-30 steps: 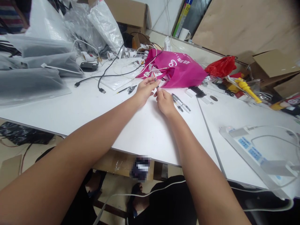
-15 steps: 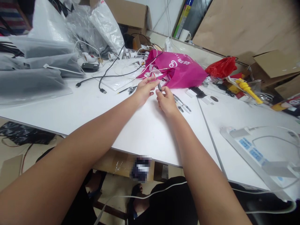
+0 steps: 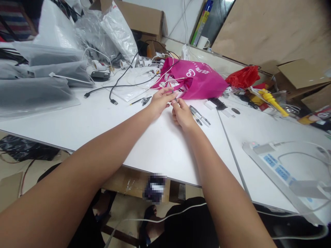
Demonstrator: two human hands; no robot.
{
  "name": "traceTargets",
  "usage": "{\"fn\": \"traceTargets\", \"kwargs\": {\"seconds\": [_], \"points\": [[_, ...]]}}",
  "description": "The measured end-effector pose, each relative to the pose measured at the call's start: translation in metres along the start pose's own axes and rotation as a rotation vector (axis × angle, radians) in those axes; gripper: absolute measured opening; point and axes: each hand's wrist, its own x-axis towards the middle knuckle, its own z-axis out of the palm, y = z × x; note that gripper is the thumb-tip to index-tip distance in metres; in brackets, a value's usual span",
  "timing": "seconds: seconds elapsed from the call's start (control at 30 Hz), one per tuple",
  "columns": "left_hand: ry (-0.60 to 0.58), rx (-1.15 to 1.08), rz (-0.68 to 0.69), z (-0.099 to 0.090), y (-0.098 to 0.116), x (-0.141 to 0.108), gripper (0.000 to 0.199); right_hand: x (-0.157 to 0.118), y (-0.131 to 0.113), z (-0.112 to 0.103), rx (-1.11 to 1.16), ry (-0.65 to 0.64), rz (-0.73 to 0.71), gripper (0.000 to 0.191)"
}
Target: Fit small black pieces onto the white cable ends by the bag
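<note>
Over the white table (image 3: pixel 155 144), my left hand (image 3: pixel 160 102) and my right hand (image 3: pixel 181 112) meet around a small dark pen part (image 3: pixel 174 97). The fingers of both hands are closed on it, and they hide most of it. Right of my right hand lie several pens (image 3: pixel 200 116), with a small dark piece beside them. To the left of my left hand are a thin black refill (image 3: pixel 136 101) and small dark pieces (image 3: pixel 146 100). Just behind the hands stands a pink bag (image 3: pixel 204 81), its opening facing them.
Grey plastic bags (image 3: pixel 33 93) and black cables (image 3: pixel 113 85) are at the left. A power strip (image 3: pixel 276 168) lies at the right. Toward the back right are a red bag (image 3: pixel 243 76), a yellow object (image 3: pixel 272 100) and cardboard boxes (image 3: pixel 303 74).
My right hand has shifted slightly up and left, closer to my left hand. Less of the dark part shows between the fingers.
</note>
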Motion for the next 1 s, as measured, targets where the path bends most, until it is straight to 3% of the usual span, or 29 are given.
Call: {"fn": "traceTargets", "kwargs": {"seconds": [0.17, 0.4, 0.67, 0.83, 1.0], "points": [[-0.04, -0.036, -0.014, -0.001, 0.003, 0.001, 0.023, -0.002, -0.004, 0.001, 0.058, 0.008, 0.032, 0.054], [-0.037, 0.086, 0.013, -0.002, -0.005, 0.003, 0.032, 0.002, 0.003, 0.0, 0.0, 0.0, -0.071, 0.048], [-0.161, 0.028, -0.044, -0.002, -0.002, 0.006, 0.037, -0.01, -0.016, 0.002, 0.167, -0.13, 0.107, 0.051], [-0.097, -0.026, 0.003, 0.0, -0.004, 0.004, 0.037, -0.007, -0.013, 0.001, 0.158, -0.072, 0.067, 0.05], [-0.104, -0.035, -0.034, 0.003, -0.001, -0.001, 0.033, 0.0, -0.003, 0.002, 0.156, -0.014, 0.011, 0.051]]}}
